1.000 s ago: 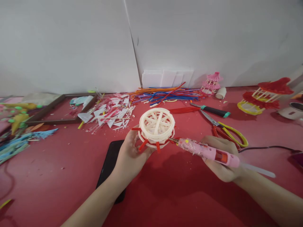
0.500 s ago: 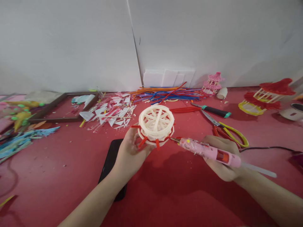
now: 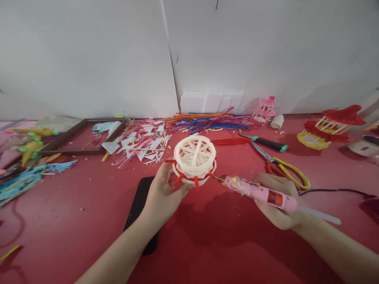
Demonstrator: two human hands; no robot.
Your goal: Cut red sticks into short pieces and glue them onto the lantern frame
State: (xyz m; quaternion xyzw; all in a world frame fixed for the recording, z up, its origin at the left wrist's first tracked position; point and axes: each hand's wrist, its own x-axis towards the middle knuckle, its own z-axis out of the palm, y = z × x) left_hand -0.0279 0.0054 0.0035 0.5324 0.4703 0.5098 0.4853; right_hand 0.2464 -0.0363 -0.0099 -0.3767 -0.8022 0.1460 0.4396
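Observation:
My left hand (image 3: pixel 165 193) is closed around the lower left side of a round cream model (image 3: pixel 194 156) with a spoked, wheel-like top. Short red strips (image 3: pixel 196 182) stick out around its lower rim. In my right hand (image 3: pixel 280 199) is a pink hot glue gun (image 3: pixel 260 192), with a clear glue stick (image 3: pixel 321 215) coming out of its back end. The gun's metal nozzle points left, close to a red strip on the model's right side; whether it touches I cannot tell. The fingers under the model are partly hidden.
A black phone (image 3: pixel 141 209) lies beneath my left forearm. Yellow-handled scissors (image 3: pixel 284 167) and black-handled pliers (image 3: pixel 268 142) lie at the right, near red and pink pagoda-like models. White scraps (image 3: pixel 142 144), coloured pipe cleaners (image 3: pixel 207 121) and a brown frame (image 3: pixel 74 151) line the back.
The glue gun has shifted slightly left, and its nozzle now sits a little lower beside the model. The camera view has tilted up slightly. Both holds are the same.

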